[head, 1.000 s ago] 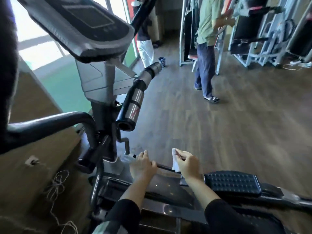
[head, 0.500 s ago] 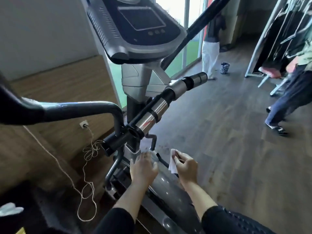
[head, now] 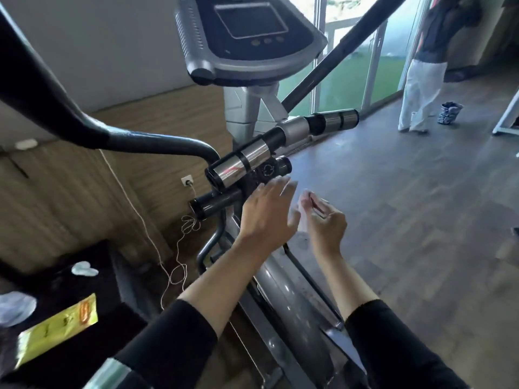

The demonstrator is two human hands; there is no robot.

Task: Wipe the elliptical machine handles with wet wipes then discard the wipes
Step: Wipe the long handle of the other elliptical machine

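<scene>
Still early, judging by the scene: wet wipe [head: 302, 214] pinched in right hand [head: 325, 223], left hand [head: 266, 211] loose-fingered near the chrome handle [head: 244, 161], wiping and discarding ahead.

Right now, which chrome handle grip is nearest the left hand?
The lower-left chrome handle grip, just above the left hand. The other chrome grip sticks out farther up, towards the window.
</scene>
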